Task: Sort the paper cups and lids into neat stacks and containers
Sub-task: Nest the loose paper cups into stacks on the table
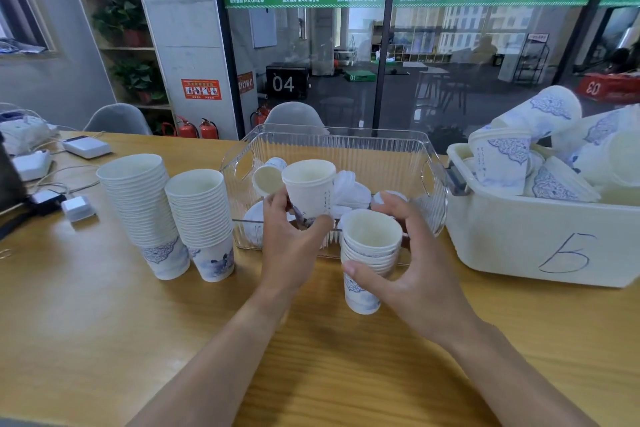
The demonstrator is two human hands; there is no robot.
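Note:
My left hand grips a single white paper cup upright in front of the clear plastic bin. My right hand curls round a short stack of cups standing on the table, thumb in front and fingers behind. Two taller cup stacks stand at the left. Inside the clear bin lie white lids and a loose cup on its side. A white bin marked 5 at the right holds several loose patterned cups.
The wooden table carries white chargers and cables at the far left. Grey chairs stand behind the table, with a glass wall beyond.

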